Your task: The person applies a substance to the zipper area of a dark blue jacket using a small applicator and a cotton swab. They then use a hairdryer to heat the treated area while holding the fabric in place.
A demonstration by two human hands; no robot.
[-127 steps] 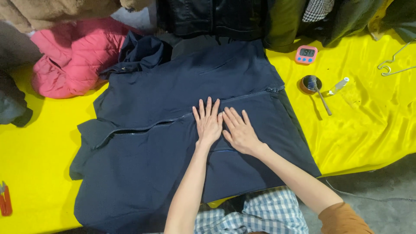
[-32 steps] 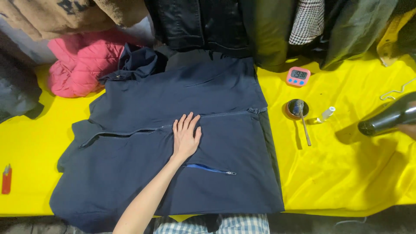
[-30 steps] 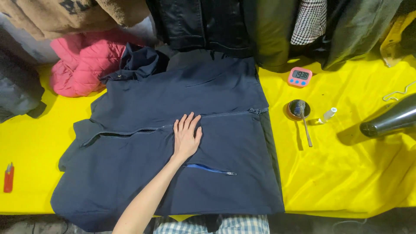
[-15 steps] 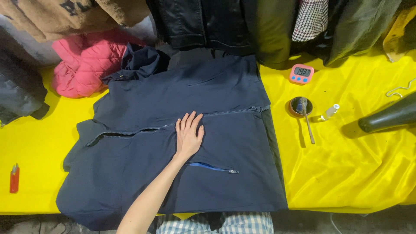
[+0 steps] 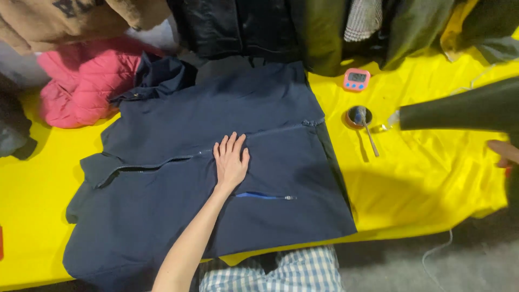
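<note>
A navy jacket (image 5: 259, 162) lies flat on the yellow tabletop (image 5: 432, 178), its long axis running slantwise: collar up towards the pink coat (image 5: 81, 86), hem down at the near edge by the checked trousers (image 5: 292, 270). Its front zip crosses it from the left sleeve side to the right edge. The left hand (image 5: 231, 162) rests on the jacket's middle, palm down, fingers spread flat and pointing away from the person, gripping nothing; a blue pocket zip (image 5: 265, 196) lies just below it. The right hand (image 5: 505, 152) is well right of the jacket, at the picture's edge, only partly seen; whether it grips the dark dryer (image 5: 465, 111) above it I cannot tell. The dryer's nozzle points left towards the jacket. Between dryer and jacket sit a small cup (image 5: 358, 115) and a pink timer (image 5: 357, 79).
</note>
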